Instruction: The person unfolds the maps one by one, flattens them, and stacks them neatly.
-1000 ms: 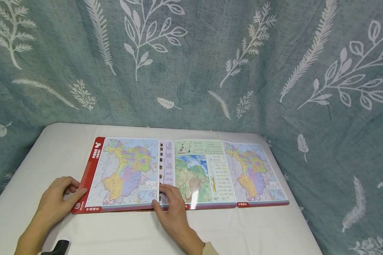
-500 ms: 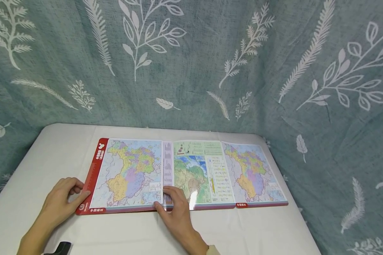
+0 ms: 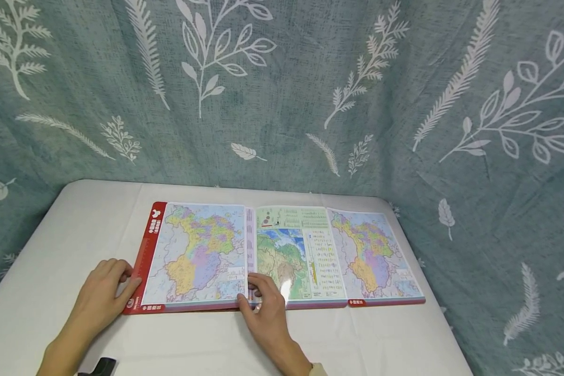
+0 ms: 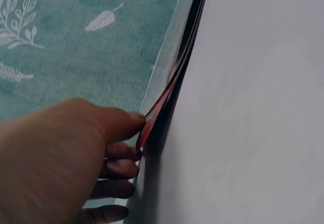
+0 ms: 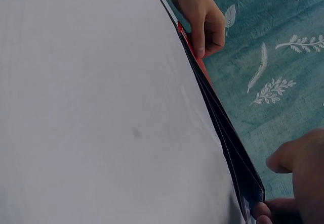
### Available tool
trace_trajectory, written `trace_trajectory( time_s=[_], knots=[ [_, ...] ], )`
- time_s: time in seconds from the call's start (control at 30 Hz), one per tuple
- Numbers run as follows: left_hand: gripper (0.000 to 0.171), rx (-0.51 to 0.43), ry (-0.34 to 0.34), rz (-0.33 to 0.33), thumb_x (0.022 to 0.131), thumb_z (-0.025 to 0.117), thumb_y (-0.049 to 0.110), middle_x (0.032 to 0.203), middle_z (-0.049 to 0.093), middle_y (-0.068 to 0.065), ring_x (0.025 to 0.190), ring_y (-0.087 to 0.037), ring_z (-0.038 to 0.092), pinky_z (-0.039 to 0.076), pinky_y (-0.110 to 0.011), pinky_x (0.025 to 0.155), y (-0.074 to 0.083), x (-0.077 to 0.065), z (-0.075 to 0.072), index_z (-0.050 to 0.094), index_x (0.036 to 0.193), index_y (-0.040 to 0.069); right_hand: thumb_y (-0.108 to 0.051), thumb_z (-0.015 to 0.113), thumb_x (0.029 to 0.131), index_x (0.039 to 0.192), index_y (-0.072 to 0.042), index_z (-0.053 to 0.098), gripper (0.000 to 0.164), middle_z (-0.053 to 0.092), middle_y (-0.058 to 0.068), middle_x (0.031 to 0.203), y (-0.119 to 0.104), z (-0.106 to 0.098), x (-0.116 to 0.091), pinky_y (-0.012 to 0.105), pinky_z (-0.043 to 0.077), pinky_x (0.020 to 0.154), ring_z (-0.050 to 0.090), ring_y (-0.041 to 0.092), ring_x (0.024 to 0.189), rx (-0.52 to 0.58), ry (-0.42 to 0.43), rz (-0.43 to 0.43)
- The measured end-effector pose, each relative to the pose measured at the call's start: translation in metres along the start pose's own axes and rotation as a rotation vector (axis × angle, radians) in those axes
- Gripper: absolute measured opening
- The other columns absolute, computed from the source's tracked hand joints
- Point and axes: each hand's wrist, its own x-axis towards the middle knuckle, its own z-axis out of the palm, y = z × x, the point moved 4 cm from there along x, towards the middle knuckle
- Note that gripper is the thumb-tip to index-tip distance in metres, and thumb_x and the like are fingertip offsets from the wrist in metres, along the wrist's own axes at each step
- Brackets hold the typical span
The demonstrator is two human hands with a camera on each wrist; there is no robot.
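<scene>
A political map sheet [image 3: 195, 250] with a red left border lies on the left, its right edge overlapping a relief map [image 3: 282, 256]. My left hand [image 3: 102, 292] pinches the red border near its lower corner; the left wrist view shows the thumb above the edge and the other fingers curled below. At the lower right corner of the same sheet, my right hand [image 3: 269, 308] holds the edge, index finger bent over the right side and thumb by the near side. Thin gaps part the layers [image 5: 230, 148] in the right wrist view. A narrow lavender strip shows beside the overlap.
Another political map [image 3: 373, 250] adjoins the relief map on the right. All lie on a white-covered table [image 3: 366, 339]. A green leaf-patterned curtain [image 3: 282, 104] hangs behind and along the right. A black object [image 3: 101, 366] sits at the bottom left.
Both hands have moved right together with the red-bordered map, which covers more of the lavender strip. The relief map and the right-hand map have stayed put.
</scene>
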Motion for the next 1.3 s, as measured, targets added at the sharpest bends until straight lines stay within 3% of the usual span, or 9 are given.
trace_trajectory(
  time_s=[0.23,0.7,0.97,1.17,1.3],
  knots=[
    [0.033,0.013,0.014,0.010,0.080,0.088,0.018,0.092,0.063,-0.009,0.088,-0.027,0.054,0.044,-0.047,0.075,0.014,0.002,0.006,0.063,0.097,0.004,-0.005,0.082,0.087,0.118,0.001,0.070,0.034,0.070,0.012,0.121,0.005,-0.008,0.000,0.029,0.058,0.078,0.070,0.020,0.092,0.015,0.036,0.014],
    [0.031,-0.009,0.031,-0.005,0.080,0.088,0.017,0.092,0.063,-0.009,0.088,-0.026,0.054,0.044,-0.046,0.075,0.018,0.001,0.011,0.064,0.095,0.004,-0.006,0.082,0.089,0.118,0.000,0.071,0.032,0.071,0.010,0.121,0.010,-0.012,-0.001,0.027,0.058,0.076,0.070,0.019,0.092,-0.017,0.057,0.003],
    [0.036,0.038,0.074,-0.025,0.077,0.092,0.017,0.086,0.059,-0.011,0.078,-0.026,0.053,0.048,-0.044,0.065,0.028,0.000,0.010,0.063,0.092,0.001,-0.007,0.084,0.087,0.119,0.000,0.071,0.035,0.070,0.010,0.123,0.008,-0.011,-0.002,0.028,0.058,0.077,0.070,0.019,0.094,-0.025,0.051,0.009],
    [0.038,0.026,0.073,-0.086,0.077,0.092,0.017,0.073,0.052,-0.003,0.063,-0.015,0.044,0.035,-0.030,0.053,0.031,-0.002,0.012,0.062,0.095,0.002,-0.014,0.091,0.082,0.120,-0.001,0.071,0.045,0.070,0.011,0.126,0.007,-0.012,-0.002,0.029,0.058,0.078,0.070,0.020,0.101,-0.045,0.042,0.001],
    [0.037,0.018,0.069,-0.123,0.079,0.092,0.017,0.064,0.046,0.003,0.055,-0.011,0.036,0.027,-0.027,0.050,0.032,-0.002,0.012,0.063,0.097,0.003,-0.022,0.096,0.077,0.122,-0.005,0.070,0.054,0.069,0.007,0.127,0.006,-0.013,-0.003,0.028,0.056,0.079,0.065,0.020,0.106,-0.078,0.054,-0.001]
  ],
)
